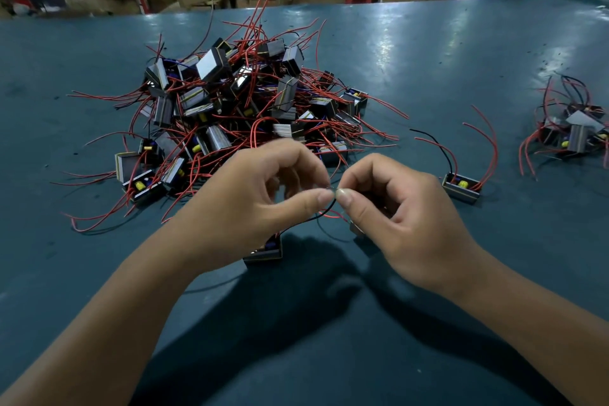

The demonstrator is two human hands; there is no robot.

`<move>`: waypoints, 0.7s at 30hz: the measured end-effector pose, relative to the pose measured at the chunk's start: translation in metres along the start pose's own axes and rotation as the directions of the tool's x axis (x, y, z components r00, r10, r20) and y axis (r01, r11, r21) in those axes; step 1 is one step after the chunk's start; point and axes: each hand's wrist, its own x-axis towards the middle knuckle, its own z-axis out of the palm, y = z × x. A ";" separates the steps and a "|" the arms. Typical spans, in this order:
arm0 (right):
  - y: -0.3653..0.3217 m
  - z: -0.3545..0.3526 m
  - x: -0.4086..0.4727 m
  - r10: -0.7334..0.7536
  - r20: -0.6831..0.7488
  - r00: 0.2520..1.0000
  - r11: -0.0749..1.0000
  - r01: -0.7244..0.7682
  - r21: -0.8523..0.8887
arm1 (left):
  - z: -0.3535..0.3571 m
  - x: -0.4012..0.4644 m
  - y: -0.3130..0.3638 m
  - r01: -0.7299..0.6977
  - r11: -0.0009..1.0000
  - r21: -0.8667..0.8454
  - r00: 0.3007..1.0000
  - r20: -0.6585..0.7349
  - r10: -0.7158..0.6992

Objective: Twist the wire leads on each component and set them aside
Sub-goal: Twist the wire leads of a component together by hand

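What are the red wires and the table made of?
The red wires look coated in smooth plastic or rubber, since they bend in soft curves. The table seems covered in a dark teal mat, maybe rubber or vinyl: it shines under the lights and shows scuffs.

The left hand (263, 198) covers most of the component (265, 252) under it; only a lower corner shows. The bare lead tips (332, 188) pinched between both thumbs are too small to tell, perhaps already twisted. The left fingers (290, 155) are blurred. The right hand (392, 208) hides where the red lead (333, 215) runs. The far-right group (576, 132) is cut by the edge.
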 end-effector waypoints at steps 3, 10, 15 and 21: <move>0.001 0.000 0.001 0.066 0.035 0.997 0.990 -0.070 0.122 | -0.004 0.003 -0.003 -0.219 0.925 0.309 0.968 -0.050 0.246; -0.002 -0.002 0.001 0.080 0.107 0.991 0.974 -0.101 0.205 | -0.002 0.004 -0.003 -0.378 0.793 0.477 0.898 -0.018 0.439; -0.003 -0.001 0.001 0.080 0.132 0.988 0.973 -0.106 0.205 | -0.004 0.004 -0.001 -0.392 0.798 0.457 0.893 -0.021 0.450; -0.004 -0.002 -0.002 0.000 0.081 0.997 0.998 -0.005 0.065 | -0.001 0.004 0.000 -0.350 0.847 0.400 0.913 -0.056 0.403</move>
